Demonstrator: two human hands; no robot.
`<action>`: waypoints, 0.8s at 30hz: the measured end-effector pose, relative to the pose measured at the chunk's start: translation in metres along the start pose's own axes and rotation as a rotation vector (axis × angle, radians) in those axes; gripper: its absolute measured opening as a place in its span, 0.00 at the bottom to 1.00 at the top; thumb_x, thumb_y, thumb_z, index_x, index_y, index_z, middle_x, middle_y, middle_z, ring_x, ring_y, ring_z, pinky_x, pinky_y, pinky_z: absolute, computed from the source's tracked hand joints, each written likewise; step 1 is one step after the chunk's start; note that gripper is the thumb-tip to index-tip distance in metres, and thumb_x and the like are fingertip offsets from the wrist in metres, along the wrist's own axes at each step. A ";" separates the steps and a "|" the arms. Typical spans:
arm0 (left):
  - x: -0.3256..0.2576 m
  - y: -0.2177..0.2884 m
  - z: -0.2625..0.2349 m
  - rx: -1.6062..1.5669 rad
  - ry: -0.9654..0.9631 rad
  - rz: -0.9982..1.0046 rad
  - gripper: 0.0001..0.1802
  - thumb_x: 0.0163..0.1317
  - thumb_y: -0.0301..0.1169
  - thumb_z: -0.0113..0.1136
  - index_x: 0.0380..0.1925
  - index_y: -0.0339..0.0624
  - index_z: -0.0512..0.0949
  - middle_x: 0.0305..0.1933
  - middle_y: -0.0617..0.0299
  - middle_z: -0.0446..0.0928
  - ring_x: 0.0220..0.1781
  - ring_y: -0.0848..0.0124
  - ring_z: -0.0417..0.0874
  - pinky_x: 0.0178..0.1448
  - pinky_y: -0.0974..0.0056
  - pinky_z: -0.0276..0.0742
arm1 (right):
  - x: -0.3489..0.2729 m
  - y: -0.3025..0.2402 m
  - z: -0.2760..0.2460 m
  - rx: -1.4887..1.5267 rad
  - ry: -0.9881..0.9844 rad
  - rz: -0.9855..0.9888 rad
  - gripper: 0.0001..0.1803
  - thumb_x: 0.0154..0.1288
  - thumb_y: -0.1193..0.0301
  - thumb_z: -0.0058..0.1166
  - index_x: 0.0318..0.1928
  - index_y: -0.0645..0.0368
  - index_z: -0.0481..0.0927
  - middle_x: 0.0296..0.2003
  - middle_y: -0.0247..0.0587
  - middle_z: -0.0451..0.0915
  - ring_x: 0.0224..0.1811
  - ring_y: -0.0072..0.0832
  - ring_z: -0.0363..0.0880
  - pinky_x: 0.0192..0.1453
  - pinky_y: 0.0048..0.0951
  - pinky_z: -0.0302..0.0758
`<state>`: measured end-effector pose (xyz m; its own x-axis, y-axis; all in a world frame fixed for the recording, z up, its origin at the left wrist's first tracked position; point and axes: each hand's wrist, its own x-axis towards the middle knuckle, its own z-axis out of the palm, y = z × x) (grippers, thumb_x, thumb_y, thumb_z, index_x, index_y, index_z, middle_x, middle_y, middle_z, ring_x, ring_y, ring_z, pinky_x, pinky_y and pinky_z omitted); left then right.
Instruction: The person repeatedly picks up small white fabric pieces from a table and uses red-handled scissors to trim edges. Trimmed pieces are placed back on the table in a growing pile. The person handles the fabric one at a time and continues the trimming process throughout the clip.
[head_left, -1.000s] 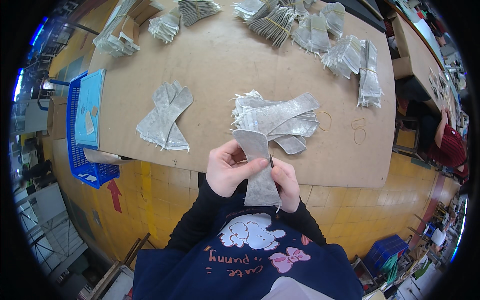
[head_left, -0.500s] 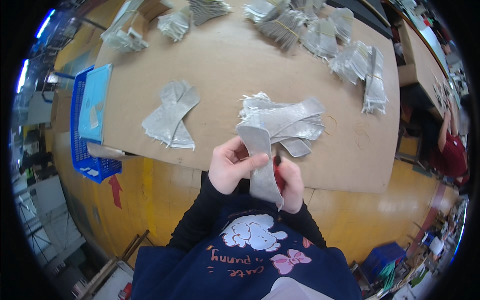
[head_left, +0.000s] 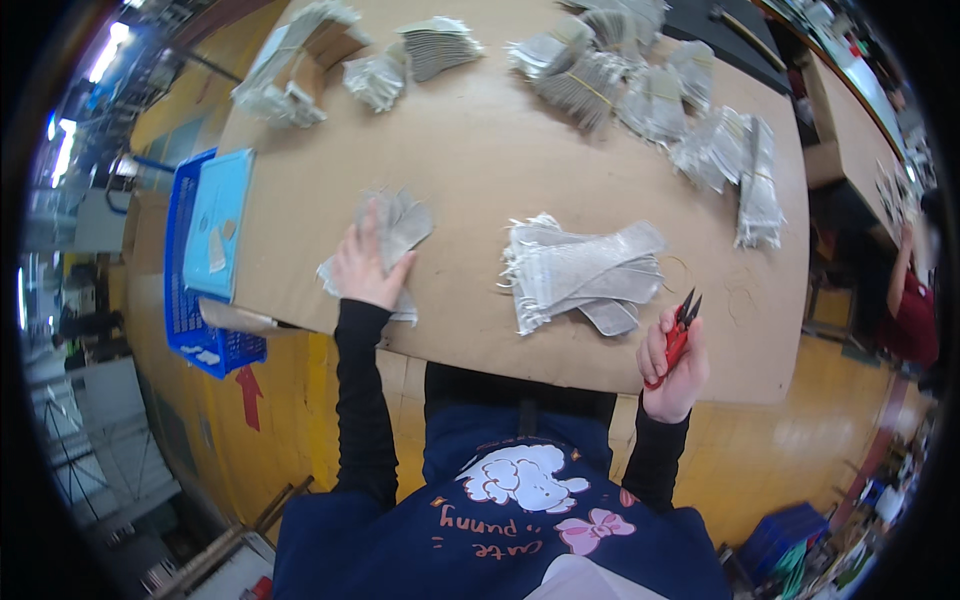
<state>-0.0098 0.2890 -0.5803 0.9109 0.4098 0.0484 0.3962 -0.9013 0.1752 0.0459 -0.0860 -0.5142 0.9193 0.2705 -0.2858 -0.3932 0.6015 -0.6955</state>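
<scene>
My left hand (head_left: 366, 268) lies palm down with its fingers stretched over a small pile of grey fabric pieces (head_left: 407, 226) on the left of the table, hiding part of it. Red-handled thread snips (head_left: 676, 346) are in my right hand (head_left: 684, 384) near the table's front edge, their dark blades pointing up and away from me. Between my hands a larger pile of grey fabric strips (head_left: 580, 268) lies fanned out, loose white threads fringing its left end. My right hand is apart from that pile.
Bundles of grey pieces tied with bands (head_left: 590, 85) lie along the far side of the brown table (head_left: 470, 160). Thin rubber bands (head_left: 741, 303) rest at the right. A blue basket (head_left: 185, 310) with a light-blue board (head_left: 222, 190) stands at the left edge. Another person (head_left: 908, 310) sits far right.
The fabric strip has left my hands. My left hand has moved left onto the small pile, and my right hand has moved right with the snips. The view has shifted slightly.
</scene>
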 end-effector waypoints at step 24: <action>-0.006 0.202 0.005 -0.923 -0.074 0.351 0.38 0.47 0.27 0.66 0.62 0.45 0.64 0.44 0.59 0.78 0.48 0.62 0.77 0.61 0.58 0.66 | -0.022 0.011 0.007 -0.222 -0.017 0.033 0.28 0.71 0.53 0.36 0.60 0.63 0.60 0.12 0.27 0.60 0.09 0.14 0.52 0.13 0.17 0.50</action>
<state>0.0657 0.1038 -0.5506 0.9768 0.1026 0.1881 -0.1141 -0.4940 0.8619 0.0213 -0.0801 -0.5116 0.9049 0.3008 -0.3012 -0.4082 0.4120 -0.8146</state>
